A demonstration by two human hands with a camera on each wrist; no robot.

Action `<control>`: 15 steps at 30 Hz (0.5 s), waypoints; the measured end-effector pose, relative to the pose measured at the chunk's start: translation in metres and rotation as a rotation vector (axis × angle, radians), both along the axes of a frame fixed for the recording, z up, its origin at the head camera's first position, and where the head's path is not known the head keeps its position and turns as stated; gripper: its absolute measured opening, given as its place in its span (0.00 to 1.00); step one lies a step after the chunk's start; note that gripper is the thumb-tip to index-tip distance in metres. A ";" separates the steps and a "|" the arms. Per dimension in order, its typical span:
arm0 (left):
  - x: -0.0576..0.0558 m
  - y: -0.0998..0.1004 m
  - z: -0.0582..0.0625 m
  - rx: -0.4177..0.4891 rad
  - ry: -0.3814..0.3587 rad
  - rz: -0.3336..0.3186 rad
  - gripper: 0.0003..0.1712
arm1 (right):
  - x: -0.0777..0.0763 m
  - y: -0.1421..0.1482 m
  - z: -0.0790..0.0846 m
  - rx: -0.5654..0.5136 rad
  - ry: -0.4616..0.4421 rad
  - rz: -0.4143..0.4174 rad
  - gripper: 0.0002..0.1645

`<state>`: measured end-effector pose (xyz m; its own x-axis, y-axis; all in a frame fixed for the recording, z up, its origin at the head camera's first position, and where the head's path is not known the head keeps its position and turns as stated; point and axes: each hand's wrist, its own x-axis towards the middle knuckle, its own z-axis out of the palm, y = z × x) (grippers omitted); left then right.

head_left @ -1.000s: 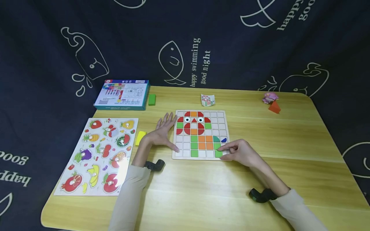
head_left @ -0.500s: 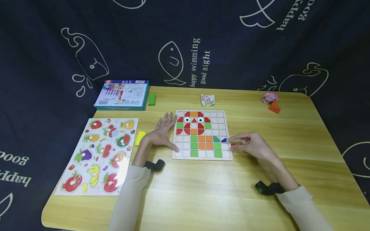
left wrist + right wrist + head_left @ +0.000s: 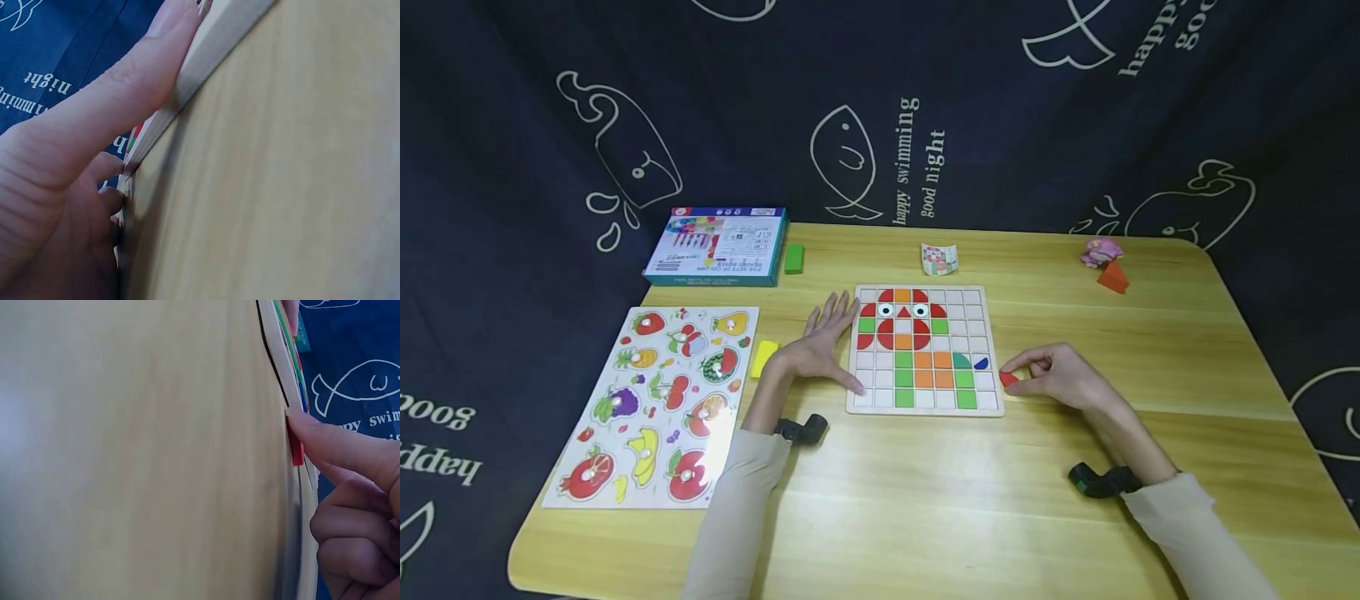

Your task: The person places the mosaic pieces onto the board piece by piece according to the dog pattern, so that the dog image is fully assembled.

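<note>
A white grid board (image 3: 940, 409) holds red, orange and green tiles, with two eye tiles near the top. At its right side lie a teal rounded piece (image 3: 961, 362) and a dark blue piece (image 3: 981, 364). My left hand (image 3: 812, 352) rests against the board's left edge, fingers spread, the thumb on the lower left corner. Just off the right edge, my right hand (image 3: 1060, 377) pinches a small red piece (image 3: 1008, 378) between thumb and forefinger. In the right wrist view the red piece (image 3: 294, 447) is low by the table, partly behind the thumb.
A fruit puzzle board (image 3: 647, 492) lies on the left, below a blue box (image 3: 715, 250). Around the board are a yellow block (image 3: 764, 358), a green block (image 3: 794, 259) and a pattern card (image 3: 940, 260). A pink toy (image 3: 1102, 253) and an orange piece (image 3: 1113, 277) sit back right.
My right hand has left the green tiles at the board's lower right and moved right, off the board, where the red piece now shows between its fingertips. The left hand stays put.
</note>
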<state>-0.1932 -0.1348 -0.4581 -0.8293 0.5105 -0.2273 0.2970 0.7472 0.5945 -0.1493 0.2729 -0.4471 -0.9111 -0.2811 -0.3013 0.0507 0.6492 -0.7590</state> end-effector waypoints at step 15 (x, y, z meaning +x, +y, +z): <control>-0.001 0.000 0.000 0.004 -0.004 0.009 0.84 | -0.008 0.017 0.004 0.114 0.060 -0.116 0.22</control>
<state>-0.1937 -0.1344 -0.4585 -0.8330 0.5038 -0.2286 0.2880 0.7477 0.5983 -0.1575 0.2896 -0.4435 -0.9527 -0.1402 -0.2696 0.0873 0.7237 -0.6846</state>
